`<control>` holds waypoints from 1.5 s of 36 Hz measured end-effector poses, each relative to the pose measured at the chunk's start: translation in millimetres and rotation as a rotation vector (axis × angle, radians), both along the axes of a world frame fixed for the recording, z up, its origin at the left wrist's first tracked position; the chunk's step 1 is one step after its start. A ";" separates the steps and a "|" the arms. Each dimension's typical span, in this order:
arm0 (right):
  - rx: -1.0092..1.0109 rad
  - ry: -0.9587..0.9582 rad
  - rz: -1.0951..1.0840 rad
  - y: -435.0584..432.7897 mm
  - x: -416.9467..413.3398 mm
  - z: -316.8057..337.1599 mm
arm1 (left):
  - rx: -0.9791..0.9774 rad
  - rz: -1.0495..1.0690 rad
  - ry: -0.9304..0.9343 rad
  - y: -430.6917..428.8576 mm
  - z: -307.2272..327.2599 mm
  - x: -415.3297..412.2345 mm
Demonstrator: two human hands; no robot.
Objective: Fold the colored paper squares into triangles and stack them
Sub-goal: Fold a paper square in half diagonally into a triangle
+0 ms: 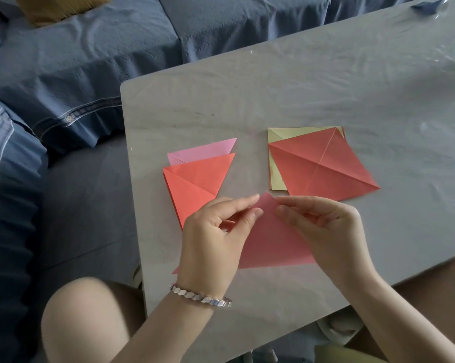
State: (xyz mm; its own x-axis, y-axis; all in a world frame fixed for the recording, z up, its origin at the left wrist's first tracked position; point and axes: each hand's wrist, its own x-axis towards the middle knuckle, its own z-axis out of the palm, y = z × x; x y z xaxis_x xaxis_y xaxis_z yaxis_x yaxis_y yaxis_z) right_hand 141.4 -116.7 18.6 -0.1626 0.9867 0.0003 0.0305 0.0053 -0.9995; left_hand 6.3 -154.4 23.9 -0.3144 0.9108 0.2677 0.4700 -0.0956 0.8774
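Observation:
A pinkish-red paper (271, 239) folded into a triangle is held above the table's near edge. My left hand (216, 237) pinches its top corner from the left, and my right hand (323, 226) pinches the same corner from the right. To the left lies a stack of folded triangles, an orange-red triangle (195, 182) on top of a pink triangle (203, 150). At the right sits a pile of flat squares: a creased red square (323, 166) lies turned on a yellow square (276, 134).
The grey table (299, 87) is covered with clear plastic film. A blue sofa (77, 61) runs along the back and left. My bare knees show below the table's front edge. A silver bracelet (200, 296) is on my left wrist.

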 end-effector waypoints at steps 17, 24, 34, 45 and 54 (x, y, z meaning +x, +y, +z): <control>0.147 -0.207 0.110 7.8 5.6 -4.7 | -0.154 -0.013 -0.037 0.3 -1.3 -3.9; 0.414 -0.520 0.497 33.1 9.9 -3.0 | -0.365 -0.171 -0.090 0.1 -2.8 -15.8; 0.727 -0.831 0.385 15.3 -15.1 -63.5 | -0.508 0.283 -0.112 11.9 -63.4 -45.1; 0.608 -1.093 0.471 -11.6 -7.5 -94.3 | -0.536 0.354 0.102 9.8 -80.2 -52.8; 0.491 -1.215 0.355 38.8 -31.1 -102.4 | -0.554 0.341 0.093 10.7 -81.9 -55.7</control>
State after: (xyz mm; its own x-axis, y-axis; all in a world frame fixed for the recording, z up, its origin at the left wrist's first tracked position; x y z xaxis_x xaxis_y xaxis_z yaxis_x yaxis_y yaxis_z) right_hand 110.2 -77.9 -83.9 -0.5554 0.8315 0.0130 0.8064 0.5423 -0.2357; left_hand -49.3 -143.7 -58.0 -0.6077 0.7752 -0.1726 0.4701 0.5263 0.7085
